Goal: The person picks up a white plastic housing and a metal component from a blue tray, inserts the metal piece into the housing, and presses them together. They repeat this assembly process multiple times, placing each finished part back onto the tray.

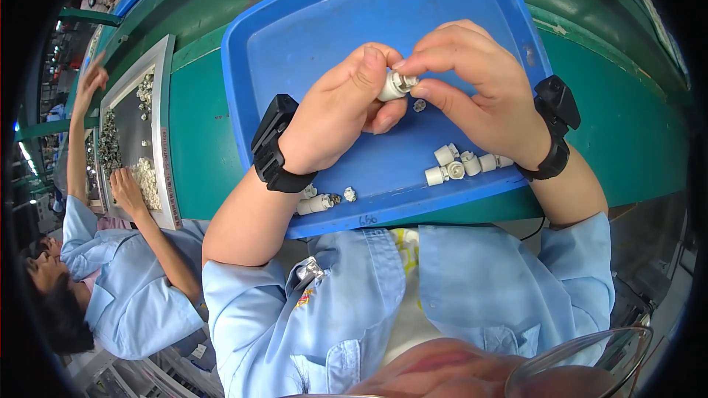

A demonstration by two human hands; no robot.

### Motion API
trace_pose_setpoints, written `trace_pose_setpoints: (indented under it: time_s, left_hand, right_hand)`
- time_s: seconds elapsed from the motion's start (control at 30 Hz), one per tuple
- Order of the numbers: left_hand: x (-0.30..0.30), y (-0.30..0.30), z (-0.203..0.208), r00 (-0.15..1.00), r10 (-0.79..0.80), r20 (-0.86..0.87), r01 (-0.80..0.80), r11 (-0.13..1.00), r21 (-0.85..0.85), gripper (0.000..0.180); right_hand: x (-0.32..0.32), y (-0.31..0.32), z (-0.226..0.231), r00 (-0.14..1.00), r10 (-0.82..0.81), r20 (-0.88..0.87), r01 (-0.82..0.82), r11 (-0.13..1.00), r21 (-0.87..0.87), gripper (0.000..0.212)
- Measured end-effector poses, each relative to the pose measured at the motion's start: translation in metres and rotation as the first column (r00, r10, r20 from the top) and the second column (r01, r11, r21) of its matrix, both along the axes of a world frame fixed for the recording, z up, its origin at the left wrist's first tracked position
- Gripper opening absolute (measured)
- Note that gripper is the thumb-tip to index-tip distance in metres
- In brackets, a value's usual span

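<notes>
both hands (346,107) (472,85) pinch white cylinder (393,86) between fingertips.

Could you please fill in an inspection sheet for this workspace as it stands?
Surface: green bench bearing a blue tray.
Job's things: small white cylindrical part pinched between both hands above the tray.
Clutter: loose white parts near the tray's front edge; more by the left wrist.
Grippers: left hand and right hand, both on the part; black wristbands.
Cables: nothing seen.
Surroundings: co-worker at a grey tray on the left.
</notes>
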State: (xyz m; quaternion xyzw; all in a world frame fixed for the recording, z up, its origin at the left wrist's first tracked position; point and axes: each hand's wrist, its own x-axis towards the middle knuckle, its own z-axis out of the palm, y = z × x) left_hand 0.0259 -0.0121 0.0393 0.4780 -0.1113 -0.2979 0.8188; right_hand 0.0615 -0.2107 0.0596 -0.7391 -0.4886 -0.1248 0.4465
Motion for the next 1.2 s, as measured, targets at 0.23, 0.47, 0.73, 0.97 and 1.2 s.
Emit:
trace_pose_setpoints:
  time_s: [0.23, 0.47, 0.73, 0.97, 1.2]
  left_hand:
    - [-0.004, -0.006, 0.006, 0.990, 0.122, 0.064, -0.125, 0.990, 0.056, 0.029]
    - [-0.002, -0.006, 0.009, 0.976, 0.171, 0.137, -0.187, 0.976, 0.115, 0.028]
    - [-0.008, -0.010, 0.008, 0.952, 0.225, 0.208, -0.270, 0.937, 0.221, 0.024]
    - [-0.012, -0.016, 0.011, 0.940, 0.247, 0.234, -0.309, 0.908, 0.283, 0.025]
    - [-0.009, -0.012, 0.009, 0.911, 0.277, 0.305, -0.362, 0.891, 0.273, 0.020]
  right_hand:
    - [0.004, -0.004, -0.002, 0.989, -0.017, -0.144, 0.021, 0.999, 0.027, 0.018]
    - [0.001, -0.006, -0.001, 0.987, -0.023, -0.158, 0.028, 0.999, 0.032, 0.020]
    - [-0.003, -0.003, -0.001, 0.930, -0.006, -0.366, 0.029, 0.998, 0.057, 0.021]
    - [-0.006, -0.003, -0.003, 0.968, -0.027, -0.251, 0.033, 0.999, 0.017, 0.024]
    - [-0.015, 0.002, -0.003, 0.915, -0.028, -0.402, 0.066, 0.995, 0.081, 0.041]
